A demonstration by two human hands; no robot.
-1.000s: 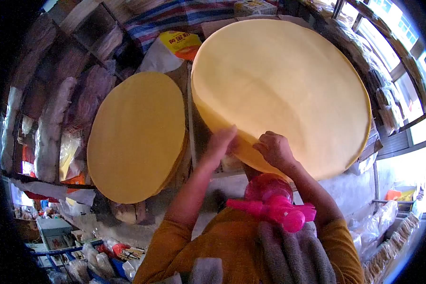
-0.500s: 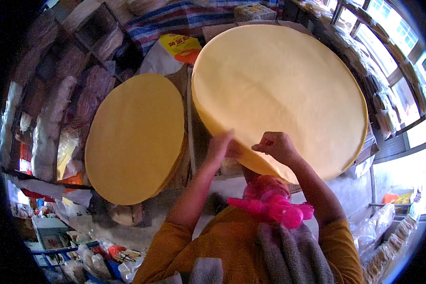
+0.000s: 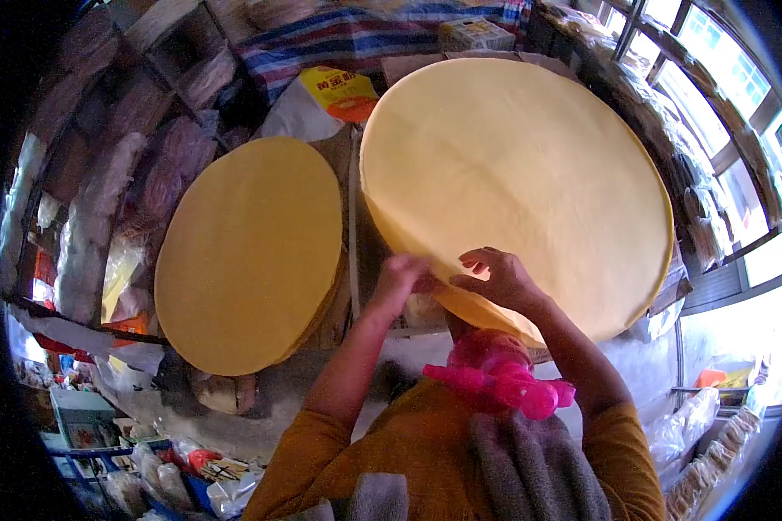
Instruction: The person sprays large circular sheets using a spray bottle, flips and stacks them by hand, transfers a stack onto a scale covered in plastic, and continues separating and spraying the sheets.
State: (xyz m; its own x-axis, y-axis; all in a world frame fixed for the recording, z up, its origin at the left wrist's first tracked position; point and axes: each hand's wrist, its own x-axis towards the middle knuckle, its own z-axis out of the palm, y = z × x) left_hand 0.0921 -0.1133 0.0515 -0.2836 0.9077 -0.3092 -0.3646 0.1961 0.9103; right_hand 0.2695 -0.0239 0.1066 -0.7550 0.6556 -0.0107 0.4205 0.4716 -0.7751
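Note:
A large, pale yellow round sheet [image 3: 530,165] lies on top of a thick stack, its near side showing layered edges. My left hand [image 3: 400,282] is at the stack's near-left rim, fingers closed against the edge of the sheet, fingertips partly blurred. Just right of it, my right hand [image 3: 502,278] hovers over or rests on the near rim. Its fingers are curved and apart with nothing visible between them; whether they touch the surface I cannot tell. To the left stands a smaller stack of darker yellow round sheets [image 3: 250,256].
A yellow-and-white printed bag [image 3: 334,91] lies behind the two stacks. Shelves with plastic-wrapped bundles [image 3: 96,226] line the left side, and more bundles [image 3: 669,148] lie along the right windows. A bright pink object [image 3: 504,378] hangs at my chest, near the stack's front edge.
My right hand has opened from a closed, pinched shape and its fingers have spread. The left hand has shifted slightly down along the rim. The view has tilted a little.

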